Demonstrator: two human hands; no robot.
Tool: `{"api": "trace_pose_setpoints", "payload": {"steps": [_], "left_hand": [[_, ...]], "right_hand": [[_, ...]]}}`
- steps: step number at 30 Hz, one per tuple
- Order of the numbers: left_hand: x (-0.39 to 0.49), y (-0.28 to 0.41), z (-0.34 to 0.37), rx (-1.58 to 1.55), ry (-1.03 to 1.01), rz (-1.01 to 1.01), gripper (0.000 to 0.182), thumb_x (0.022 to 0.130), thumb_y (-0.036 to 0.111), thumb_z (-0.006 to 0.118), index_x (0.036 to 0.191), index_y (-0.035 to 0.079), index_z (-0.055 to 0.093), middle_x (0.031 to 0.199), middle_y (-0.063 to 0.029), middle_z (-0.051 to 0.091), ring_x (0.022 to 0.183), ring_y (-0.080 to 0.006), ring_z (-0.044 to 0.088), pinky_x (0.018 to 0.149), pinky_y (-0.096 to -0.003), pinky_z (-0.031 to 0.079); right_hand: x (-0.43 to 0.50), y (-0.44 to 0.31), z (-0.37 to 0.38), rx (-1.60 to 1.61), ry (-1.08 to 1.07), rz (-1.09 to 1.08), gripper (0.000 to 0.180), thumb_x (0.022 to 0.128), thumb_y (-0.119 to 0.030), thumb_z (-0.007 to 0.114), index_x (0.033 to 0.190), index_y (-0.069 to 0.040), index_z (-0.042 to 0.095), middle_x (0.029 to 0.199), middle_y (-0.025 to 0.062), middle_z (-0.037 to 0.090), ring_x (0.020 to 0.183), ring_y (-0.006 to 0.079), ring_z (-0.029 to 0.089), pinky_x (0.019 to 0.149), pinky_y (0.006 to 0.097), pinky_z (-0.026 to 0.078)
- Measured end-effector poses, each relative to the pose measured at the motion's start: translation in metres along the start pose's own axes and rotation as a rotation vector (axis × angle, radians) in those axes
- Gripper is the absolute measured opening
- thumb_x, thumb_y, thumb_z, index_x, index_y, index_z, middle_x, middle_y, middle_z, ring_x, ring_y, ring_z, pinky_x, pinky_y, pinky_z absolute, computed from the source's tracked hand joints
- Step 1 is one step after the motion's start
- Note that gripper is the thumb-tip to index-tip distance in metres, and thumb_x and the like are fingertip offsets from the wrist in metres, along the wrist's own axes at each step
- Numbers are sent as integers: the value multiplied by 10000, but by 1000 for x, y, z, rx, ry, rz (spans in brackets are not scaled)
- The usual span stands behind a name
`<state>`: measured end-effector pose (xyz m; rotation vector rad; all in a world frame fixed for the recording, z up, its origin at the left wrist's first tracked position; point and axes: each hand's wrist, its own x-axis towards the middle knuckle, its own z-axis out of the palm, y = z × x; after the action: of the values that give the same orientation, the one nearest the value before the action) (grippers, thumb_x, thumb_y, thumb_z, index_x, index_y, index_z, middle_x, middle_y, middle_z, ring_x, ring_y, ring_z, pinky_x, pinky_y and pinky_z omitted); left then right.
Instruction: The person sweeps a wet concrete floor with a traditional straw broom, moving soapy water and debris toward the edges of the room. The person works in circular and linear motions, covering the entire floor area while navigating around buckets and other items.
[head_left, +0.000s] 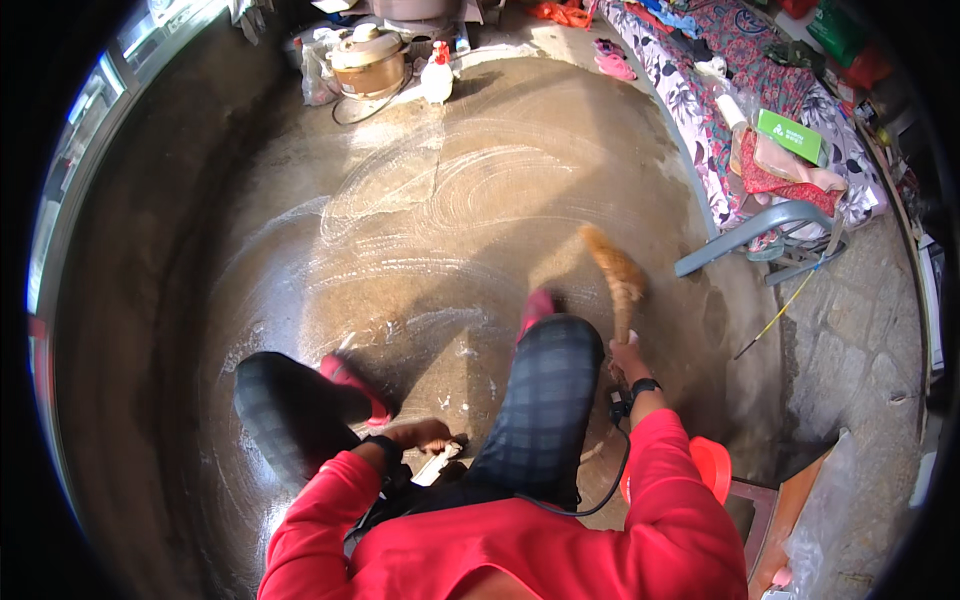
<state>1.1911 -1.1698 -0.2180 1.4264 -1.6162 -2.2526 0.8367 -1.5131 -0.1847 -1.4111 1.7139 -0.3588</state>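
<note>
My right hand (627, 354) is closed round the handle of a short straw hand broom (616, 271), whose blurred bristle end is over the wet concrete floor (480, 202). Curved, pale foamy streaks mark that floor in front of me. Between my knees, my left hand (436, 436) holds a small whitish object (438, 463), which may be a cloth or a brush; its kind is not clear. Beside my right forearm is a red plastic basin (709, 466), partly hidden by my sleeve.
A rice cooker (367, 64) and a white bottle with a red top (437, 75) stand at the far side. A bed with a floral cover (675, 97) and a grey metal frame (754, 232) lie to the right. Pink slippers (616, 66) are by the bed. A thin yellow stick (784, 309) leans near the frame.
</note>
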Motion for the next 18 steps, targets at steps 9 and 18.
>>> {"api": "trace_pose_setpoints", "payload": {"steps": [9,18], "left_hand": [[16,-29,63,-751,-506,-403,498,875,564,460,1232,228,548,1120,-12,569,924,-165,532,639,-375,479],[37,-10,-2,-815,-811,-84,576,862,448,535,1316,107,440,1176,-73,557,956,-194,547,733,-358,481]], "right_hand": [[154,-57,55,398,341,480,565,900,-291,536,1347,-215,198,696,110,525,449,215,533,362,366,433],[220,-197,182,55,-48,180,689,909,-221,563,1424,-194,106,655,60,496,433,152,496,373,313,431]]}}
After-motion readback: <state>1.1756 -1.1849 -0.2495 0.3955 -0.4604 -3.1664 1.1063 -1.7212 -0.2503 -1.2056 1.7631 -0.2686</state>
